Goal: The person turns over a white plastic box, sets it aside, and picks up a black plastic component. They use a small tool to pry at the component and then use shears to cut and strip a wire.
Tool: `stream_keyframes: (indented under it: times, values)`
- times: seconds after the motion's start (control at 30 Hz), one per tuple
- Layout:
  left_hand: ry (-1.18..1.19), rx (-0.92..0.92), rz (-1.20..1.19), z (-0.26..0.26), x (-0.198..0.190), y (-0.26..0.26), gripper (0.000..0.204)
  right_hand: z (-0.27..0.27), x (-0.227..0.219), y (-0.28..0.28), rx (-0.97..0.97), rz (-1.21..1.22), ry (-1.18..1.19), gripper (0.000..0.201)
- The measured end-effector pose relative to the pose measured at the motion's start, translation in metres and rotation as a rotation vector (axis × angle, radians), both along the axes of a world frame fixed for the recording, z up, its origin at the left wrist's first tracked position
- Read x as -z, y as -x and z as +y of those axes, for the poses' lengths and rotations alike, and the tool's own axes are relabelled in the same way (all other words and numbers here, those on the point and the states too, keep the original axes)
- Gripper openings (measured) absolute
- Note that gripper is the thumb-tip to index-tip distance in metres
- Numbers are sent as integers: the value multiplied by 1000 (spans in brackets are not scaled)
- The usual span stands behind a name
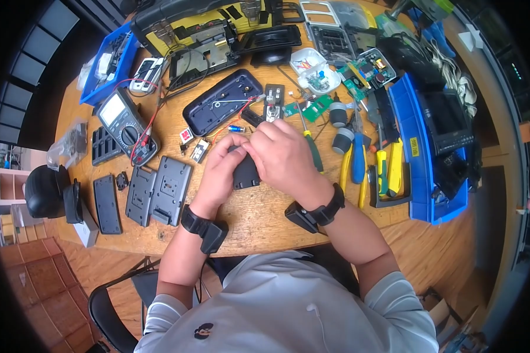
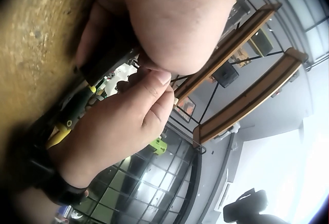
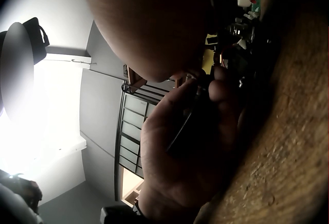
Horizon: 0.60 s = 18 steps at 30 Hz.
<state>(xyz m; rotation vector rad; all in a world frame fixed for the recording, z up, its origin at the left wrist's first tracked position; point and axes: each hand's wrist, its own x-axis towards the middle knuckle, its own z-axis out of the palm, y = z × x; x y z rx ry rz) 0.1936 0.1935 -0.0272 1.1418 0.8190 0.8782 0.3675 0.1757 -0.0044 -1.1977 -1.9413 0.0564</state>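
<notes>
Both hands meet over a small black plastic case [image 1: 245, 175] near the front of the wooden table. My left hand [image 1: 219, 172] grips its left side, the case's edge lying along the palm in the right wrist view. Curled over the case's upper end is my right hand [image 1: 281, 154], thumb and fingertips pinched together against the left fingertips. The fingers cover the case's far end, so I cannot tell what small part is pinched there. In the left wrist view the right hand [image 2: 121, 121] shows its thumb pressed to the bent index finger. A blue cylindrical part [image 1: 236, 128] lies just beyond the fingers.
To the left lie a multimeter [image 1: 124, 126] with red leads and black plastic plates [image 1: 169, 191]. Beyond the hands is a dark housing shell [image 1: 223, 101]. Pliers and screwdrivers [image 1: 359, 159], green circuit boards [image 1: 318, 107] and a blue bin [image 1: 420, 176] are on the right.
</notes>
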Motion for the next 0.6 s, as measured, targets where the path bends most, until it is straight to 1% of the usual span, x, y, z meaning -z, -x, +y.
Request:
stream_keyframes:
  times: [0.07, 0.17, 0.2, 0.27, 0.4, 0.6]
  values:
    - [88, -4, -143, 0, -4, 0, 16, -1, -1, 0, -2, 6, -1, 11]
    - [79, -6, -164, -1, -7, -2, 20, -1, -2, -1, -18, 7, -4, 9]
    - [78, -6, -164, -2, -5, -2, 20, -1, -3, -1, -29, 4, -8, 8]
    - [-2, -28, -70, -3, 1, -1, 20, -1, -4, 0, -33, 15, -30, 8]
    - [-26, -37, -89, 0, 2, 0, 19, -2, -3, 0, -55, 9, -66, 9]
    - [19, -61, -120, -2, -5, 0, 15, -4, -5, 3, -36, 48, -104, 10]
